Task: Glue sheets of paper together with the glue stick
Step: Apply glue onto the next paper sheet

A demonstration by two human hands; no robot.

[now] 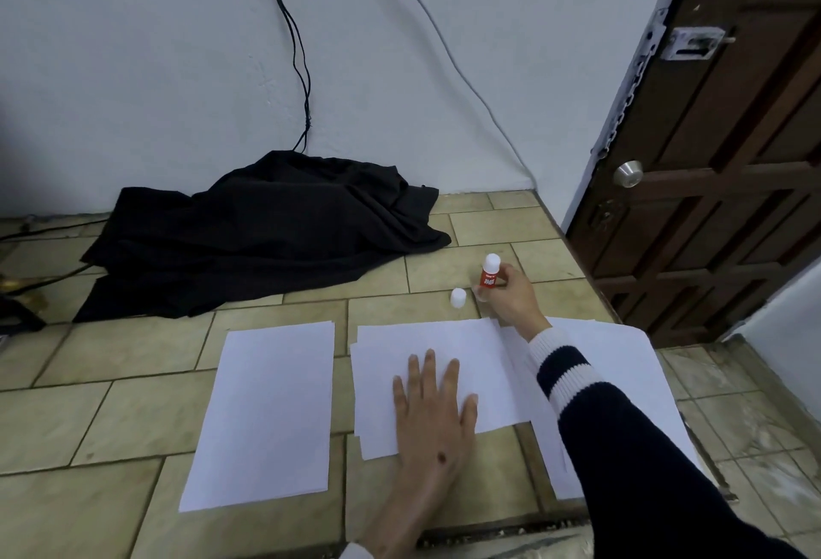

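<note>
Left hand (433, 414) flat, pressing middle sheets (444, 349); right hand (511, 298) gripping glue stick (490, 272).

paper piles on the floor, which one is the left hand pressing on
The middle pile: the left hand lies flat on it. The left pile lies untouched, and the right pile is only crossed by the right sleeve.

Three paper lots lie before you on the tiled floor (133, 416): the left sheet (266, 412) apart; the middle stack (413, 340) under your left hand (433, 416); the right stack (622, 363) under your sleeve; your right hand (511, 296) holds the glue stick (490, 272) upright behind the middle stack (its cap (458, 297) stands just left); the cloth (266, 234) lies farther back, against the wall (155, 69); the door (719, 158) stands right.
</note>
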